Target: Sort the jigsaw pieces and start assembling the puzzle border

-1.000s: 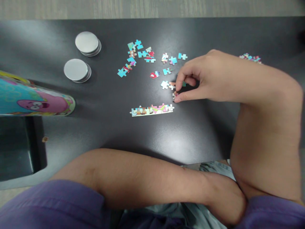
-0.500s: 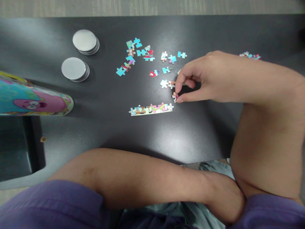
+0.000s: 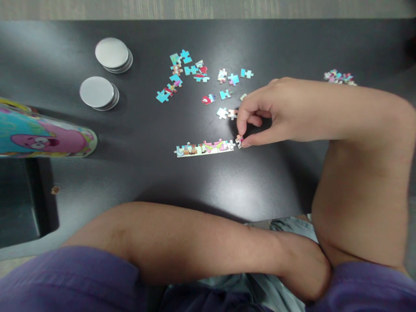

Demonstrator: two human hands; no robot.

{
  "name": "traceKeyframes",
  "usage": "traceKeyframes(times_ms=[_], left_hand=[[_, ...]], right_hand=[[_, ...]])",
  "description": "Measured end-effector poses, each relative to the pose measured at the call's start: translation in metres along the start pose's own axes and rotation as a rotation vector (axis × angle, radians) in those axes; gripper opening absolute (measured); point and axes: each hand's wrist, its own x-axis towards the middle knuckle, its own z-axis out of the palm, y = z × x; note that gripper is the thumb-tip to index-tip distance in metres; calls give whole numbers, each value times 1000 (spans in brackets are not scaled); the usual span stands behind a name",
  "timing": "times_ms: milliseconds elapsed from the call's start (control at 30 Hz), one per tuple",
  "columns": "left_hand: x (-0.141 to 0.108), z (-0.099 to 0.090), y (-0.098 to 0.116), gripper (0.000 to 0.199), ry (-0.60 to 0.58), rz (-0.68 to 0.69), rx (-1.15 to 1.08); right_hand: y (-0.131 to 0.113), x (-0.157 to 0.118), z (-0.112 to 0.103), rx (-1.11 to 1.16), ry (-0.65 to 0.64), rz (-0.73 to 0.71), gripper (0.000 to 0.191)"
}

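Note:
My right hand (image 3: 260, 117) pinches a small puzzle piece (image 3: 239, 141) between thumb and index finger, right at the right end of a joined strip of puzzle pieces (image 3: 205, 148) with a straight lower edge. Whether piece and strip touch is too small to tell. Just above lie a white piece (image 3: 222, 113) and another piece partly covered by my fingers. My left forearm (image 3: 201, 238) crosses in front of my body, and the left hand is hidden under the right arm.
Loose pieces (image 3: 175, 80) lie scattered beyond the strip, and a small pile (image 3: 339, 77) sits at the far right. Two stacks of white discs (image 3: 111, 53) stand at the left, near a colourful cartoon tube (image 3: 52, 136) and a black tray (image 3: 48, 199).
My right hand has moved slightly down toward me with the pinched piece, bringing it beside the strip's right end. The whole view has shifted a little.

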Motion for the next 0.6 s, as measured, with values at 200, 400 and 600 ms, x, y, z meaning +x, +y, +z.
traceKeyframes(times_ms=[200, 400, 600], left_hand=[[-4, -19, 8, 55, -35, -108, -109], [0, -4, 5, 51, 57, -92, -120], [-3, -10, 4, 51, 46, -68, -113]], right_hand=[[-4, 3, 2, -23, -22, -6, 12], [-8, 3, 2, -27, -35, 4, 11], [-12, 3, 2, -26, 41, 34, 17]])
